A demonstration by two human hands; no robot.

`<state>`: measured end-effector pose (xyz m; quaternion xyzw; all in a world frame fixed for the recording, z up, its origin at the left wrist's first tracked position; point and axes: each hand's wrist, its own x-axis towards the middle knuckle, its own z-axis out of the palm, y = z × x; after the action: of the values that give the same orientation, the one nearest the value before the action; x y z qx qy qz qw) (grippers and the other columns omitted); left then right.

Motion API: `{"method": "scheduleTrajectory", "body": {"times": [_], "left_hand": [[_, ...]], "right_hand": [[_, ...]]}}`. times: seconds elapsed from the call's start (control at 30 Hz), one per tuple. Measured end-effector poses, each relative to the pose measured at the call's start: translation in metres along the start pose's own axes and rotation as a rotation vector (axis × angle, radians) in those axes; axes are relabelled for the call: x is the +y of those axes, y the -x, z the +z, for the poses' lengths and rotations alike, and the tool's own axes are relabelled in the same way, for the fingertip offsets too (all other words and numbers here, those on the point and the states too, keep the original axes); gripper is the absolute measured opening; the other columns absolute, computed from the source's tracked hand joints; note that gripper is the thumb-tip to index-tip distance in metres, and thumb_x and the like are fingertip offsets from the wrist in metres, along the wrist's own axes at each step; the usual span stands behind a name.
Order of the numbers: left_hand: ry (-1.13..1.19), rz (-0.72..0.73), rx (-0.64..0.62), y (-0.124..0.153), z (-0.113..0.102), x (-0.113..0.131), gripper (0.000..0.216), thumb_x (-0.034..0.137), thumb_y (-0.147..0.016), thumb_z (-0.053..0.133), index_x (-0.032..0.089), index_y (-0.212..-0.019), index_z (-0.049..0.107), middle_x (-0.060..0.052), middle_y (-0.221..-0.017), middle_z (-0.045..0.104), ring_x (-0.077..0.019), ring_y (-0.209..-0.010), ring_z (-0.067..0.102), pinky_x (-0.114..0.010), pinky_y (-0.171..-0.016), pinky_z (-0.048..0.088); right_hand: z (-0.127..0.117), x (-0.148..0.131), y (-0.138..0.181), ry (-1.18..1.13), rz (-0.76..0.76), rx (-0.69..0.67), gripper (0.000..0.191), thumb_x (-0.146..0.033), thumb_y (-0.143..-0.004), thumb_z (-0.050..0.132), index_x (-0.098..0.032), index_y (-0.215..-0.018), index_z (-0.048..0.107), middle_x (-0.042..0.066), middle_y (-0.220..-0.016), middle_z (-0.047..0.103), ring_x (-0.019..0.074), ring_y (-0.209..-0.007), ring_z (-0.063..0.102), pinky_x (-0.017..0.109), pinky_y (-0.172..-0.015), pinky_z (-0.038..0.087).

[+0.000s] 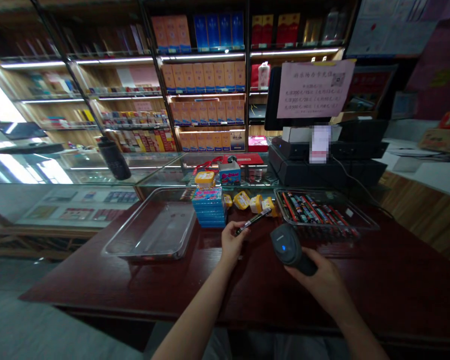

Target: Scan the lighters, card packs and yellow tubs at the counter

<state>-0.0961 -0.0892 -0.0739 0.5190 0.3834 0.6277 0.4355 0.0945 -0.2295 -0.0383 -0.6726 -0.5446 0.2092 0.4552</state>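
My left hand (233, 240) pinches a dark pen (255, 219) near one end, and the pen slants up to the right. My right hand (324, 277) is wrapped around the handle of a black barcode scanner (287, 246), which has a small blue light on top. The scanner's head points toward the pen, apart from it. Beyond the right hand, a clear plastic tray (367, 222) holds several pens (315, 207) with dark, patterned barrels. Just past the left hand stands a stack of blue boxes (210, 210).
A clear plastic tray (153, 230) lies at the left on the dark table (135, 285). Small yellow containers (242, 200) sit behind the pen. At the back are a black bottle (114, 159), a monitor with a pink sign (313, 92) and lit shelves of boxes (206, 77).
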Motion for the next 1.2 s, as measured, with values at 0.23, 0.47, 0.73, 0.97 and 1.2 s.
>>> {"method": "scheduleTrajectory", "body": {"times": [0.23,0.47,0.73,0.97,1.2], "left_hand": [[-0.084,0.075,0.114,0.001,-0.002,-0.007,0.021,0.015,-0.062,0.069,0.017,-0.075,0.054,-0.005,-0.089,0.069,-0.019,-0.087,0.064,-0.035,-0.084,0.047],[-0.169,0.084,0.145,0.003,-0.003,-0.007,0.021,0.015,-0.064,0.068,0.018,-0.077,0.053,-0.004,-0.088,0.068,-0.0181,-0.087,0.064,-0.033,-0.083,0.047],[-0.249,0.133,0.173,0.005,-0.002,-0.001,0.023,0.016,-0.065,0.068,0.019,-0.075,0.048,-0.003,-0.088,0.065,-0.0177,-0.085,0.063,-0.031,-0.079,0.048],[-0.17,0.112,0.146,0.004,-0.003,-0.004,0.023,0.013,-0.064,0.067,0.019,-0.08,0.051,-0.002,-0.086,0.065,-0.0169,-0.085,0.063,-0.031,-0.081,0.047],[-0.229,0.217,0.116,0.006,-0.006,0.006,0.02,0.016,-0.068,0.067,0.019,-0.088,0.064,-0.004,-0.088,0.065,-0.0174,-0.086,0.06,-0.032,-0.082,0.046]], "right_hand": [[0.021,-0.023,0.017,-0.372,0.159,-0.198,0.044,-0.044,-0.061,0.072,-0.017,-0.094,0.061,-0.003,-0.062,0.062,0.0098,-0.044,0.048,0.023,-0.04,0.039],[0.031,-0.032,0.021,-0.395,0.205,-0.271,0.043,-0.045,-0.063,0.071,-0.017,-0.094,0.06,-0.009,-0.05,0.049,0.0074,-0.04,0.04,0.02,-0.037,0.034],[0.032,-0.035,0.02,-0.403,0.215,-0.257,0.041,-0.049,-0.065,0.068,-0.018,-0.09,0.058,-0.007,-0.051,0.052,0.0076,-0.038,0.042,0.02,-0.036,0.033],[0.027,-0.034,0.021,-0.303,0.138,-0.261,0.04,-0.047,-0.067,0.067,-0.019,-0.094,0.06,-0.003,-0.061,0.061,0.0124,-0.047,0.053,0.025,-0.044,0.042],[0.013,-0.009,0.0,0.432,-0.214,0.033,0.039,-0.046,-0.077,0.057,-0.024,-0.109,0.061,0.007,-0.092,0.072,0.0261,-0.08,0.067,0.034,-0.066,0.048]]}}
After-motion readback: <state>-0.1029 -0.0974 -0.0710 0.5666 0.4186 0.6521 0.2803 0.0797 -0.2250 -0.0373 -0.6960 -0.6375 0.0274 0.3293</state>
